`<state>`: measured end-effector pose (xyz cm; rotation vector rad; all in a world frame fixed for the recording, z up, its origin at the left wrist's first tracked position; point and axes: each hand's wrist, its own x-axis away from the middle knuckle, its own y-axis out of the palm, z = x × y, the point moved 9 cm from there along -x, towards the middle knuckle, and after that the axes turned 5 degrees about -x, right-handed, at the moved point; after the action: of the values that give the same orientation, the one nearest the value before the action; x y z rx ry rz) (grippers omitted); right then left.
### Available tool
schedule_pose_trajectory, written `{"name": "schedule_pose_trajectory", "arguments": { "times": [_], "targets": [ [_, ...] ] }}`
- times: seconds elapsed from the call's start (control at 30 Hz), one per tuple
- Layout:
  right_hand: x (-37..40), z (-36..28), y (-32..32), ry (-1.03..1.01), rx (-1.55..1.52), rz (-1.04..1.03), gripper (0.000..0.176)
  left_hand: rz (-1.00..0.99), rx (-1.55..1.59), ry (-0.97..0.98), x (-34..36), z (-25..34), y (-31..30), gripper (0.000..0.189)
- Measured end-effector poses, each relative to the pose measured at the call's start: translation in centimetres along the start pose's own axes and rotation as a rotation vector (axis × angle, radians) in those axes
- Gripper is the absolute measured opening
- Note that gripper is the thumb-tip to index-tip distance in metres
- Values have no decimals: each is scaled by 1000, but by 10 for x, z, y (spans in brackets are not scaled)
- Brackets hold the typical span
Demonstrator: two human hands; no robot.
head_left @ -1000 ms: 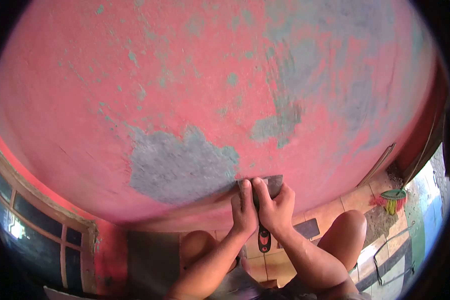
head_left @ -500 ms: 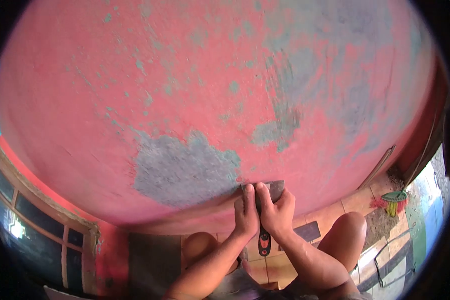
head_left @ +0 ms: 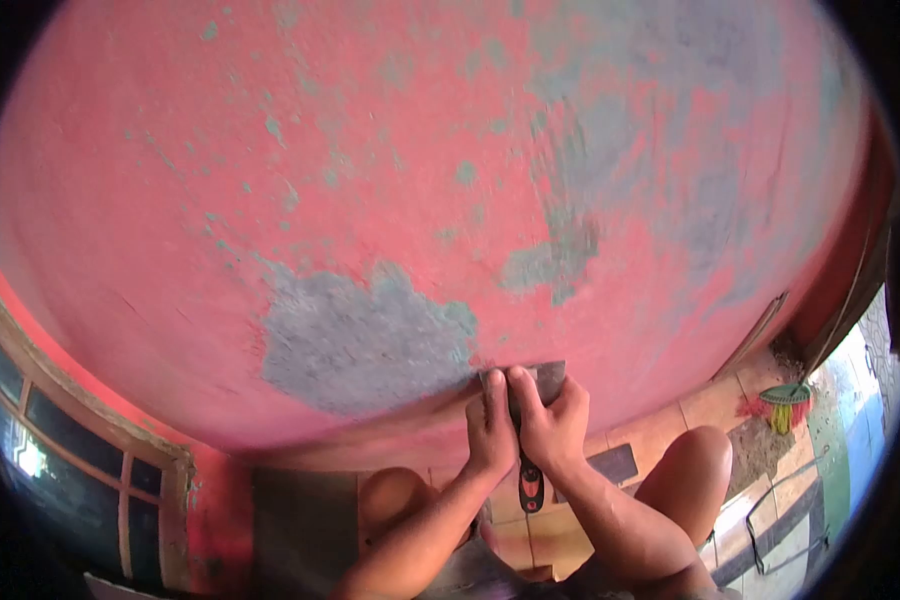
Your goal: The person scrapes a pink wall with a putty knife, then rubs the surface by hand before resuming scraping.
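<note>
Both of my hands grip one scraper (head_left: 548,378), a wide flat metal blade on a black handle with red marks that hangs down between my wrists. My left hand (head_left: 492,425) closes on its left side, thumb pressed along the blade. On the other side my right hand (head_left: 553,425) is wrapped round it, its thumb up against the metal. The blade's top edge lies at the pink painted wall (head_left: 370,180), just right of a large bare grey patch (head_left: 360,340). Fingers behind the blade are hidden.
Greenish-grey worn areas mark the wall's upper right. A broom (head_left: 785,405) with red and yellow bristles is at the right, by debris on the tiled floor (head_left: 560,540). A framed window (head_left: 80,430) sits at lower left. My bent knees flank my arms.
The view has shifted very slightly. Hands and scraper stay at almost the same spot on the wall, and the grip is unchanged.
</note>
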<state>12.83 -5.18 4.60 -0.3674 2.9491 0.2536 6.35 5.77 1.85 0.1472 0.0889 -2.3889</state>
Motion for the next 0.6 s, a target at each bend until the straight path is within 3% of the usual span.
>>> {"name": "schedule_pose_trajectory", "arguments": {
  "times": [0.1, 0.27, 0.4, 0.6],
  "targets": [
    [2, 0, -2, 78, 20, -20, 29, -65, -47, -12, -1, -11, -2, 53],
    [-3, -2, 2, 2, -31, -5, 29, -37, 10, 112, -4, 9, 3, 50],
    [-2, -11, 0, 14, -14, 16, 28, -65, 46, 20, -9, -2, 1, 48],
    [3, 9, 1, 84, -11, -38, 30, -45, -8, 95, -2, 1, -1, 50]
  ]
}}
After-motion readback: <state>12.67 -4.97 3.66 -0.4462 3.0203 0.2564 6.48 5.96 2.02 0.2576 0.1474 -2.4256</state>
